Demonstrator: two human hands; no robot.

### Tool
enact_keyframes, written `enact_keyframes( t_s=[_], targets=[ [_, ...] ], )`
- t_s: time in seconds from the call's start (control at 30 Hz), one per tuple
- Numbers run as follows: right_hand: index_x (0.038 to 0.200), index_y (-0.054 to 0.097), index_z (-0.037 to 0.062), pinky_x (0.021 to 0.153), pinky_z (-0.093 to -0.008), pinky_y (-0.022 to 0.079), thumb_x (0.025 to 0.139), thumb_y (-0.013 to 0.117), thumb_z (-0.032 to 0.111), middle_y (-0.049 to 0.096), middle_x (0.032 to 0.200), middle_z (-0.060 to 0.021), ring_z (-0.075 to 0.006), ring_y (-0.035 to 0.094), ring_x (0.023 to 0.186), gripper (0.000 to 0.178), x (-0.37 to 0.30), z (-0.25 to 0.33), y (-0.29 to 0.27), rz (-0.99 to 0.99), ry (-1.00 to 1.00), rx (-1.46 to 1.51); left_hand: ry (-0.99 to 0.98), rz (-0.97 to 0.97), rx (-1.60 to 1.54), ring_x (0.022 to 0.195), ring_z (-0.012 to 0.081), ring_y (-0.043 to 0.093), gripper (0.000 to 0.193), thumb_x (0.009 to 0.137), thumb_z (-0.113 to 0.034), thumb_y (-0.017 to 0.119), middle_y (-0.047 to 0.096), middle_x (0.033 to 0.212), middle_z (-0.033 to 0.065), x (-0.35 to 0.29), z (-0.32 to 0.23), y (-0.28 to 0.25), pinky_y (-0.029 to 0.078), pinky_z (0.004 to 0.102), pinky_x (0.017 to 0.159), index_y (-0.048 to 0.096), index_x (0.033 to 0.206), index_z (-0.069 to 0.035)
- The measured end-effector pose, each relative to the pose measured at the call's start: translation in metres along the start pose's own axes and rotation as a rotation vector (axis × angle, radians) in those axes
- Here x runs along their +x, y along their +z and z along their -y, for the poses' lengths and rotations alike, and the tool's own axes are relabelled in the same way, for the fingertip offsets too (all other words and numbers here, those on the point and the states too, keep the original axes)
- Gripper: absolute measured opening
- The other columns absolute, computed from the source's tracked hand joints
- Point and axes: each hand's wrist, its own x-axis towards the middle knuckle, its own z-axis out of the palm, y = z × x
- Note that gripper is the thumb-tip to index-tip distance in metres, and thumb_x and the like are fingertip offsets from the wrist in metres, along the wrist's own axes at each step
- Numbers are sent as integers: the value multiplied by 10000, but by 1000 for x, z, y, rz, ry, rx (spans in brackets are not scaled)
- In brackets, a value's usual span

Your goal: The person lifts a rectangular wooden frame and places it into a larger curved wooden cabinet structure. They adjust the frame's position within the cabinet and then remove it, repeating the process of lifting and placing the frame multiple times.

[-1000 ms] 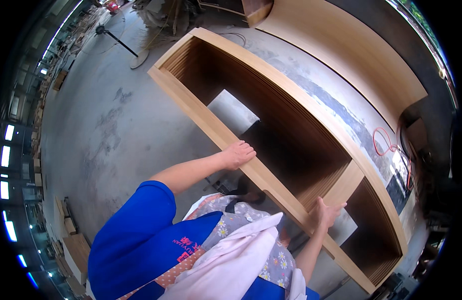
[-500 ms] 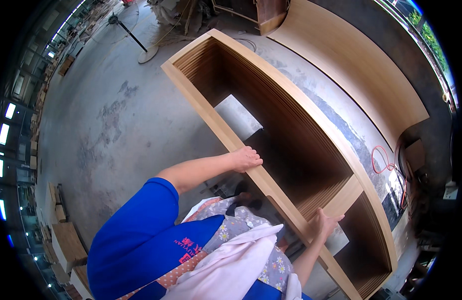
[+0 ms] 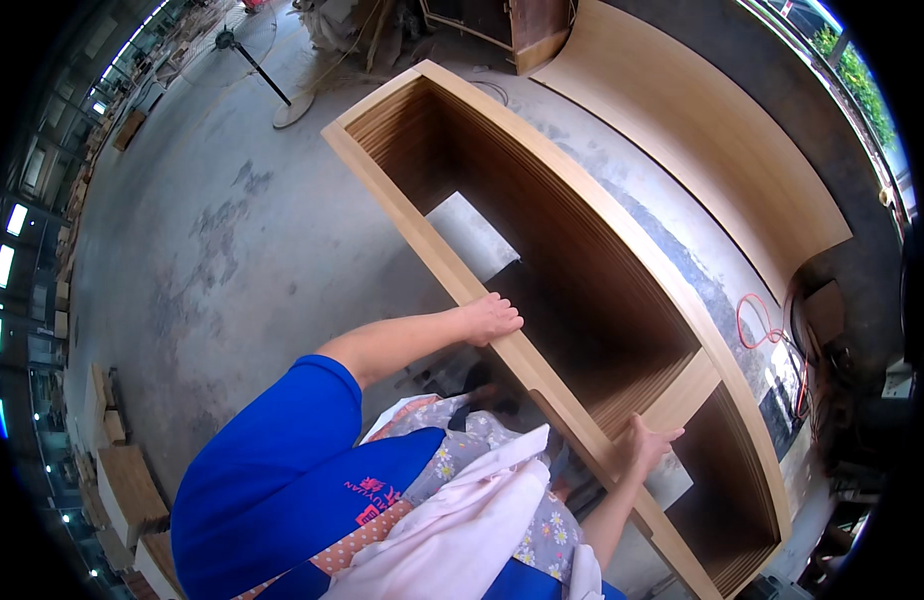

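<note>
A large pale wooden frame (image 3: 412,222) lies in front of me, with a straight near rail, a bowed far rail and a crossbar (image 3: 685,392) dividing it into two openings. Its inner walls show many thin layers, like a stack of matching frames. My left hand (image 3: 492,319) is closed over the near rail, about halfway along, with its fingertips hidden on the inner side. Where the crossbar meets that rail, my right hand (image 3: 646,445) grips the wood, thumb upward and fingers across the bar.
A long curved wooden sheet (image 3: 712,130) rests beyond the frame. Red cable (image 3: 750,322) lies on the floor at the right. A pedestal fan (image 3: 257,75) stands at the far left, and wooden boxes (image 3: 130,482) are at the lower left. A pinkish cloth (image 3: 452,535) hangs at my front.
</note>
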Motion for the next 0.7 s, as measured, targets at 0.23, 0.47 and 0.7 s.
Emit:
enact_keyframes(
  t_s=[0.23,0.47,0.7],
  targets=[
    [1471,-6,195,904,-480,456,595,786,428,407,1296,-218,-399,529,1086,1204,-20,0,3,-37,-55,-51,-22,-18,47,825,220,519,472,558,-197,743,495,862,44,-3,-2,-6,381,365,667,473,936,-118],
    [1469,-18,203,889,-463,470,582,779,352,430,1247,-219,-389,553,1045,1201,-17,1,4,-32,-8,-70,-16,180,6,875,289,574,417,682,-127,694,557,929,133,7,-2,-16,436,409,724,460,1025,-82],
    [1462,3,154,932,-459,453,562,783,326,422,1251,-263,-427,528,1077,1204,-28,4,-3,-35,-44,-36,-3,77,18,852,276,575,413,656,-154,699,548,886,108,3,0,-5,433,395,711,459,986,-93]
  ],
)
